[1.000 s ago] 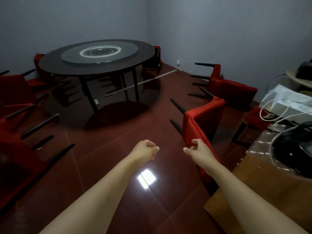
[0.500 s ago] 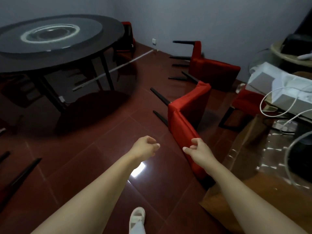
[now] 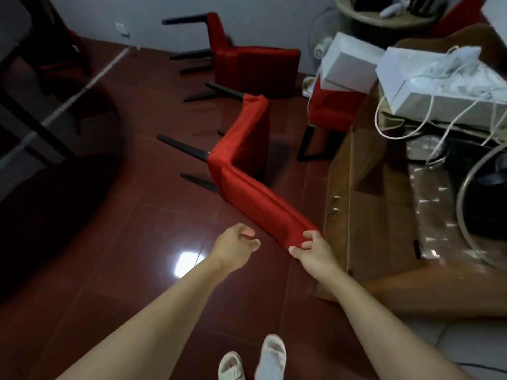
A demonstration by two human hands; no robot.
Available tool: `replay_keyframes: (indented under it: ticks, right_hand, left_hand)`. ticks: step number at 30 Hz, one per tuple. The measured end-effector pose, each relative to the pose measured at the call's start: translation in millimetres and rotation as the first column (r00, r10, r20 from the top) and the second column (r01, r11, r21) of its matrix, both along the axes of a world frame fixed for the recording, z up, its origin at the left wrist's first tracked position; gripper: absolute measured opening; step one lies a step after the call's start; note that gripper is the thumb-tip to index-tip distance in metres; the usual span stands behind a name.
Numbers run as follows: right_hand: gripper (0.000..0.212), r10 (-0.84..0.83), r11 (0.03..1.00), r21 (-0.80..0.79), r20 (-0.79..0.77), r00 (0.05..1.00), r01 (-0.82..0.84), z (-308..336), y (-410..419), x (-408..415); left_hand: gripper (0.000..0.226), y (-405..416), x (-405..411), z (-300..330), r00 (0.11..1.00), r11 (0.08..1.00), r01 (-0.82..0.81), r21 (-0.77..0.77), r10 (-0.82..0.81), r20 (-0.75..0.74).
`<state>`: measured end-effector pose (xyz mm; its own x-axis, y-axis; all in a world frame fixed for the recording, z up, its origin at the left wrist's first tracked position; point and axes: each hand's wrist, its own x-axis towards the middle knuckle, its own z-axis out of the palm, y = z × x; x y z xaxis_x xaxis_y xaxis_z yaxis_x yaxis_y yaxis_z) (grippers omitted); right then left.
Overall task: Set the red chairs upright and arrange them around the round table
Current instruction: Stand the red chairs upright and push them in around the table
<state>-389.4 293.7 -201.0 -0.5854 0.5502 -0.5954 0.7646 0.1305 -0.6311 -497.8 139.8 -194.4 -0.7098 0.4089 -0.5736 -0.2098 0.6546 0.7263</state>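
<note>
Right hand (image 3: 315, 249) has now reached and pinched the backrest tip of the tipped-over red fabric chair (image 3: 241, 171) lying beside the wooden cabinet (image 3: 354, 215); get the loosely curled, empty left hand (image 3: 236, 249) on too, then swing it up evenly.

Your right hand (image 3: 315, 249) grips the top end of the toppled chair (image 3: 248, 171) lying on its side on the floor (image 3: 137, 242) straight ahead of you, its legs pointing left toward the round table (image 3: 16, 86) at the left edge. Your left hand (image 3: 236, 248) hangs just left of that chair back, apart from it. A second toppled chair (image 3: 247, 61) lies beyond, near the far wall (image 3: 260, 17). To your right stands a wooden cabinet (image 3: 384, 215) with boxes (image 3: 428, 86) and cables (image 3: 406, 119) on top.
</note>
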Motion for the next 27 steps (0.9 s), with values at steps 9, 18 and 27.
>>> replay_keyframes:
  ticks: [9, 18, 27]
  right_hand:
    - [0.058, -0.137, 0.990, -0.037, 0.024, 0.990, 0.138, -82.1, 34.8, -9.5]
    - [0.058, -0.310, 0.951, 0.003, 0.050, 0.949, 0.311, -177.7, 49.0, -2.4]
    - [0.058, -0.437, 0.899, 0.030, -0.039, 0.899, 0.438, -312.7, 56.9, 4.0]
  left_hand:
    - [0.024, 56.7, -19.4, -61.9, 0.987, 0.988, 0.148, -0.053, -0.151, -0.056]
    - [0.032, 107.2, -26.2, -162.8, 0.879, 0.886, 0.449, -0.117, -0.461, -0.123]
    - [0.035, 144.5, -22.7, -285.0, 0.734, 0.781, 0.611, -0.131, -0.621, -0.276]
